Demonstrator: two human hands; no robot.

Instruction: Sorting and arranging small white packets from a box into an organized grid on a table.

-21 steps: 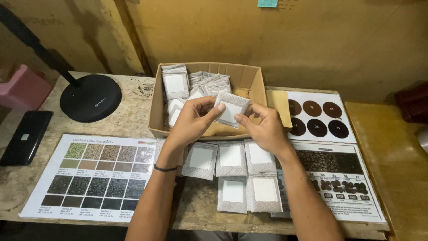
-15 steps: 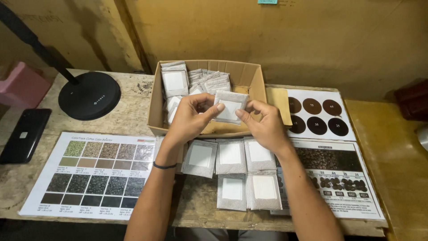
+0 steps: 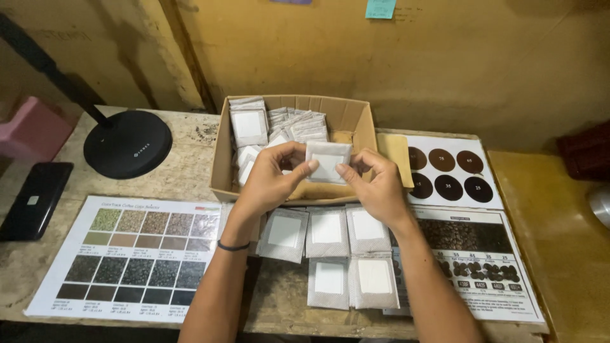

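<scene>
White packet (image 3: 328, 160) pinched by left hand (image 3: 273, 181) and right hand (image 3: 375, 184) above the box (image 3: 223, 162); a loose fingertip grip could drop it in.

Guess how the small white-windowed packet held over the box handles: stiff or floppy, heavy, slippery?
Probably light: the packet is held by fingertips of the left hand and right hand alone. Likely thin but not limp, since it stays flat between them. Packets on the table lie flat, so rolling seems unlikely. Slipperiness cannot be judged.

Both hands (image 3: 327, 181) pinch white sachet (image 3: 328, 160) above cardboard box (image 3: 222, 166).
</scene>
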